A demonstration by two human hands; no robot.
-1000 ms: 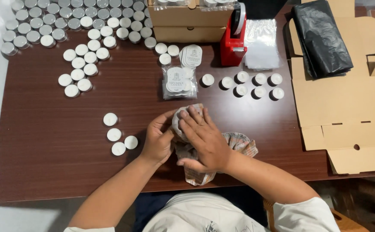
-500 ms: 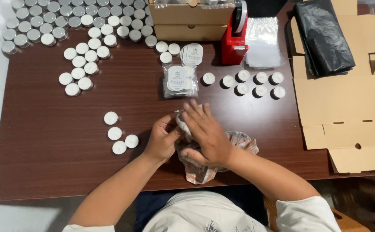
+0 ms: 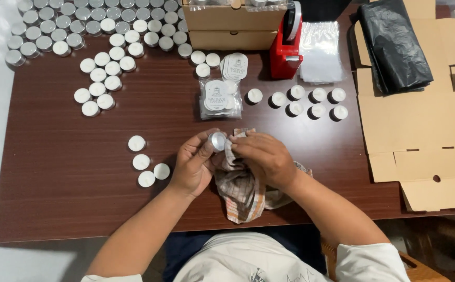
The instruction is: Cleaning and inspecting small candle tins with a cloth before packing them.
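The dark wooden table (image 3: 81, 156) is spread with my work, and I sit at its near edge. On my right lies a flattened cardboard box (image 3: 420, 130), unfolded so it takes up that whole corner, with a black plastic bag (image 3: 394, 47) dropped on top of it. Across the far left, a large crowd of small candles (image 3: 81, 31) in metal cups stands packed together, well apart from my hands. A closed cardboard box (image 3: 230, 23) sits at the far edge, with a red tape dispenser (image 3: 285, 52) just beside it. In front of those is a clear packet of round labels (image 3: 218, 99), and to its right two short rows of candles (image 3: 303, 103). Four candles (image 3: 146, 159) sit loose near my left wrist.

A checked cloth (image 3: 243, 183) hangs bunched under my right hand (image 3: 264, 159), which is closed around its upper end. My left hand (image 3: 193, 164) pinches one candle (image 3: 217, 141) between thumb and fingertips, tilted so its silver bottom faces up towards me, right beside the cloth and just touching it.
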